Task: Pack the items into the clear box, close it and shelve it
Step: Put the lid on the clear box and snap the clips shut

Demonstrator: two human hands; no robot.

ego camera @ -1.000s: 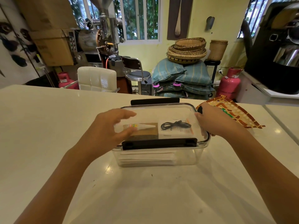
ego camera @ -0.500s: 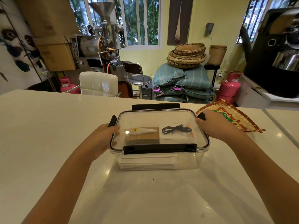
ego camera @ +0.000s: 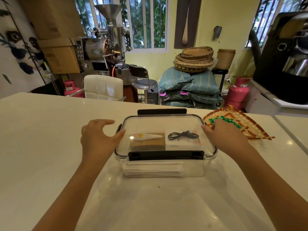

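Head view: clear box [ego camera: 165, 167] sits mid-desk [ego camera: 50, 147], lid [ego camera: 164, 125] on, items inside. Left hand [ego camera: 98, 139] spread wide, thumb at left clasp [ego camera: 119, 128]; right hand [ego camera: 223, 135] curled over right edge, grip unclear. Likely next: press both side clasps evenly; far clasp [ego camera: 162, 111] looks unlatched.

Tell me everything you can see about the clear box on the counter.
The clear box is rectangular see-through plastic with rounded corners, standing flat on the white counter. Its clear lid is on, with black latch flaps: near one down, far one sticking up. The left hand thumbs its left edge; the right hand rests on the right edge.
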